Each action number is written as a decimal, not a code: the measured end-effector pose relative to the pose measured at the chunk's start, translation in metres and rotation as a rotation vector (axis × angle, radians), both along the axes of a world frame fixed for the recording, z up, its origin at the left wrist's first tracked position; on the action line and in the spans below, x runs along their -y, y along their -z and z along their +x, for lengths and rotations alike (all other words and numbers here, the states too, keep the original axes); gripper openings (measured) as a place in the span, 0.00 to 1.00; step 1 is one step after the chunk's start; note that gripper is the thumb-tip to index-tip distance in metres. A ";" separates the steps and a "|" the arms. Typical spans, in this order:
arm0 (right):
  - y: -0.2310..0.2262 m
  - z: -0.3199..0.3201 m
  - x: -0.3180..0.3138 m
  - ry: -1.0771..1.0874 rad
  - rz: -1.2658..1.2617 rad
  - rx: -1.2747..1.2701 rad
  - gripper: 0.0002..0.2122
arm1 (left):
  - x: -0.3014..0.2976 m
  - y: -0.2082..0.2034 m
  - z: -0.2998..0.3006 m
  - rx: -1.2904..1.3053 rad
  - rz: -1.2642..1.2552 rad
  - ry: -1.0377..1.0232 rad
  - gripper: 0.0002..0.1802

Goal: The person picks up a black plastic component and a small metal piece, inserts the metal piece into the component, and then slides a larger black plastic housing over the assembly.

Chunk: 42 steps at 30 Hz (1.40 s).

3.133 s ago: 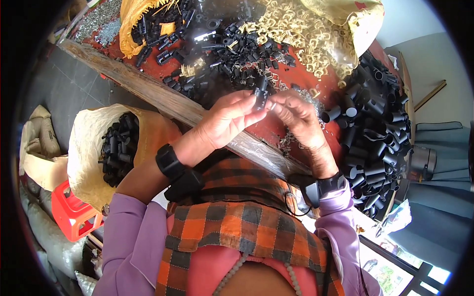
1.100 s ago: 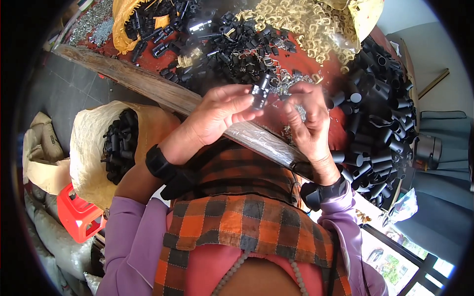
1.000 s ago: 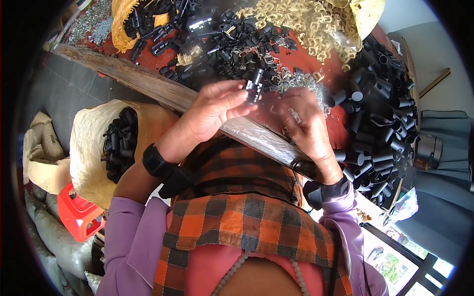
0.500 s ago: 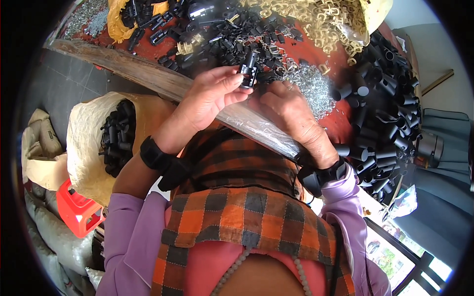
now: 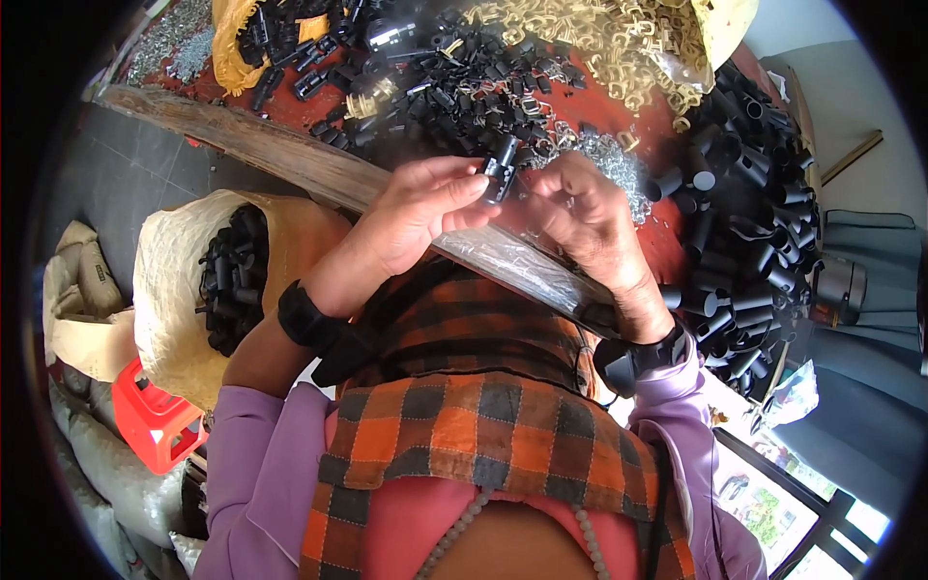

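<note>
**One black cylinder [image 5: 499, 176] was in my left hand [image 5: 422, 213], narrow end away from me**

I held that single cylinder pinched between my left thumb and fingers, above the near side of the red table [image 5: 669, 249], just inside its wooden edge [image 5: 261, 145]. Its long axis ran away from my body, leaning a little to the right; the narrower end led and the wider end sat nearer me. How steeply it rose, I couldn't tell.

My right hand [image 5: 597, 217] was just beside it, fingers curled in; whether they gripped anything small, I couldn't tell.

Around my two hands lay one heap of silver pieces [image 5: 619, 172], one spread of yellow clips [image 5: 599, 43] and one pile of black tubes [image 5: 742, 198], each too crowded to count. To my left stood one pale sack [image 5: 169, 290] with more black parts [image 5: 234, 275] inside, and one red stool [image 5: 145, 416].
</note>
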State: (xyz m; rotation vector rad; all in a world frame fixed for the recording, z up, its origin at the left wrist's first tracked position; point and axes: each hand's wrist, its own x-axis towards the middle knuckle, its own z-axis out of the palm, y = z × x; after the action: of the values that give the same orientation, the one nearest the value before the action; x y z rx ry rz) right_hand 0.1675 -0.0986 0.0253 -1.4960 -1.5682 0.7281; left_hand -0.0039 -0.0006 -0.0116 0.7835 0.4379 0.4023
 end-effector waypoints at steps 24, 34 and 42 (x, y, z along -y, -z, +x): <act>-0.022 -0.020 0.006 -0.098 0.132 0.545 0.07 | 0.019 -0.005 0.001 -0.047 -0.074 0.181 0.17; -0.002 -0.010 0.015 0.129 0.136 -0.143 0.04 | 0.011 0.002 0.000 0.103 -0.209 0.181 0.13; -0.009 -0.004 0.028 -0.242 -0.003 -0.163 0.04 | 0.008 0.000 -0.004 0.063 -0.172 0.065 0.13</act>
State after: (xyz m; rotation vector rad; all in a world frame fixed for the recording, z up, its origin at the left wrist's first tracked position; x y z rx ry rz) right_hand 0.1635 -0.1267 0.0341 -1.2273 -1.6379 0.9649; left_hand -0.0079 -0.0089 -0.0117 0.6148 0.3817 0.3236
